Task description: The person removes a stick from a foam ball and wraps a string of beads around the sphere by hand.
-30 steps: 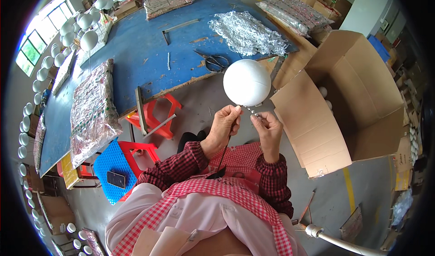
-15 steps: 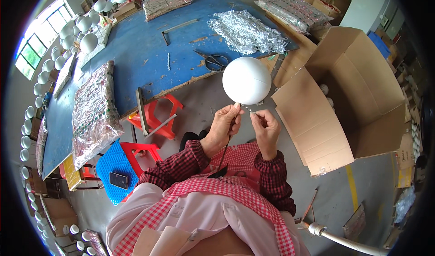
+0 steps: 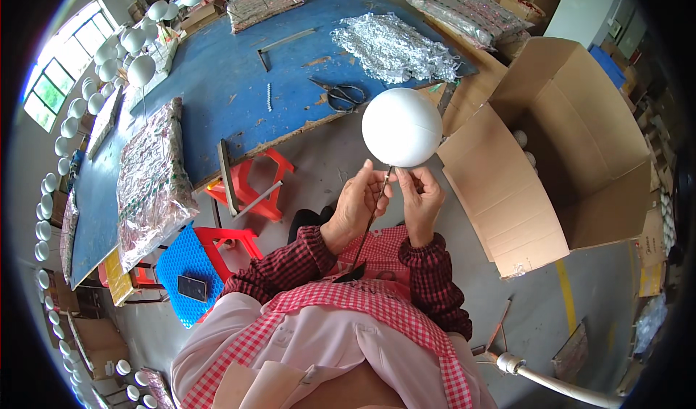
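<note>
A smooth white ball (image 3: pixel 402 127) is held up in front of me on a thin dark stick (image 3: pixel 367 229). My left hand (image 3: pixel 351 205) is closed around the upper stick just under the ball, thumb pointing up. My right hand (image 3: pixel 422 202) is beside it, thumb and forefinger pinched together close to the stick and the ball's underside. Whatever lies in that pinch is too small to make out. The stick slopes down toward my apron (image 3: pixel 384 253), ending near a dark piece at my lap.
Ahead, a blue worktable (image 3: pixel 217 76) carries black-handled scissors (image 3: pixel 341 96), a heap of silvery trim (image 3: pixel 395 47) and a plastic-wrapped bundle (image 3: pixel 154 177). An open cardboard box (image 3: pixel 500 199) stands at right. Red stools (image 3: pixel 254 192) are at left, one with a blue cover and a phone (image 3: pixel 192 287).
The ball has shifted slightly right. My right hand has moved a little left and up to the stick, and the small silvery strand between my hands no longer shows.
</note>
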The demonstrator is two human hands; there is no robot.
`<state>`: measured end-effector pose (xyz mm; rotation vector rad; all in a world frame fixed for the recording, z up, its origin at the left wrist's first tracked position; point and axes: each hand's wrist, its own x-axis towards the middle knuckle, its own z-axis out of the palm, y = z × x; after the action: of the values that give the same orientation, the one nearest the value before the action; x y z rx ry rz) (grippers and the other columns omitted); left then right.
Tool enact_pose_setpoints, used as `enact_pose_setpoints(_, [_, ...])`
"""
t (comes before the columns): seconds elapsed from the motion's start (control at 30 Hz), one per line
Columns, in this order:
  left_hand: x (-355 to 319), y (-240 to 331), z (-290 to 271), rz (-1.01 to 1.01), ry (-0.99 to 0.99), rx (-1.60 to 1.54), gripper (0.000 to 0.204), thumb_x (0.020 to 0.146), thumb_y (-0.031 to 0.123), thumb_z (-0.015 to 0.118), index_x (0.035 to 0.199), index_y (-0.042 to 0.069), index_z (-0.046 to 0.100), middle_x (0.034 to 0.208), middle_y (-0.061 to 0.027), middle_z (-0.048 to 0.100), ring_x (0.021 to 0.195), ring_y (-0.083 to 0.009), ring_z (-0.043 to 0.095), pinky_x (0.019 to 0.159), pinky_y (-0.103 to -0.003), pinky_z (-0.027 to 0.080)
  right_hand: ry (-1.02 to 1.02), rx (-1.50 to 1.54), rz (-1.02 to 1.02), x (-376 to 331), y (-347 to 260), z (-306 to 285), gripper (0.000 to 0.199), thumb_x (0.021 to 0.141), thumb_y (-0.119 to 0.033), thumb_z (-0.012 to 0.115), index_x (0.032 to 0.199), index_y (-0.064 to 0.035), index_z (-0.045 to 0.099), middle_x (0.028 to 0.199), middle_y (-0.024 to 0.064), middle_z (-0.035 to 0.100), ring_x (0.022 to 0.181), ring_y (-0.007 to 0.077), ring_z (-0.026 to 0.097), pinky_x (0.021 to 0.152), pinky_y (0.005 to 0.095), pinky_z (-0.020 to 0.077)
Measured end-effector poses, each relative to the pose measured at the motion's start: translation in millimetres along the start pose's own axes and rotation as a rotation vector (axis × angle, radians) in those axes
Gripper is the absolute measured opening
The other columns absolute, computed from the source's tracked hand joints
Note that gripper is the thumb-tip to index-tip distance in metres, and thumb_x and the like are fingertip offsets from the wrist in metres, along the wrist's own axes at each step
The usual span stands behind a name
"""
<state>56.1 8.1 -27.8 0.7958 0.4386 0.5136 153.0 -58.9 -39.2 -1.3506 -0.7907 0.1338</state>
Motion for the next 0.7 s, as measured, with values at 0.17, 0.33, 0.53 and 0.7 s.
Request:
enact_pose_setpoints(0.17, [3, -2, 1, 0.046, 0.053, 0.138, 0.041, 0.089, 0.045, 0.049, 0.095, 0.005, 0.056, 0.062, -0.0001, 0.052, 0.046, -0.007, 0.042, 0.041, -0.02, 0.031, 0.017, -0.12, -0.029, -3, 2, -1, 0.018, 0.083, -0.011, 0.063, 0.073, 0.0015, 0.055, 0.058, 0.0072, 0.057, 0.05, 0.0092, 0.049, 0.047, 0.025, 0.0393])
enact_pose_setpoints(0.33, [9, 0, -9, 0.076, 0.036, 0.182, 0.028, 0.089, 0.036, 0.055, 0.084, 0.008, 0.054, 0.063, -0.0012, 0.055, 0.043, -0.0053, 0.044, 0.035, -0.018, 0.029, -0.269, -0.54, 0.085, -9, 16, -19, 0.02, 0.086, -0.016, 0.058, 0.075, 0.0008, 0.054, 0.056, 0.0122, 0.054, 0.047, 0.015, 0.049, 0.046, 0.0294, 0.0387])
enact_pose_setpoints(0.53, [14, -11, -11, 0.104, 0.07, 0.114, 0.025, 0.091, 0.032, 0.052, 0.084, 0.009, 0.054, 0.059, 0.0015, 0.052, 0.041, -0.0044, 0.041, 0.032, -0.017, 0.024, -0.338, 0.144, 0.333, -8, -2, -36, 0.018, 0.086, -0.015, 0.059, 0.074, -0.0015, 0.056, 0.054, -0.001, 0.05, 0.046, 0.003, 0.039, 0.042, 0.0204, 0.0283])
enact_pose_setpoints(0.7, [14, -12, -12, 0.119, 0.016, 0.078, 0.026, 0.088, 0.032, 0.056, 0.077, 0.009, 0.051, 0.062, 0.0017, 0.051, 0.04, -0.0041, 0.038, 0.033, -0.018, 0.022, -0.27, 0.199, 0.36, -3, -16, -44, 0.016, 0.085, -0.012, 0.061, 0.073, -0.0013, 0.058, 0.057, -0.0066, 0.045, 0.05, -0.0003, 0.033, 0.043, 0.0175, 0.0234])
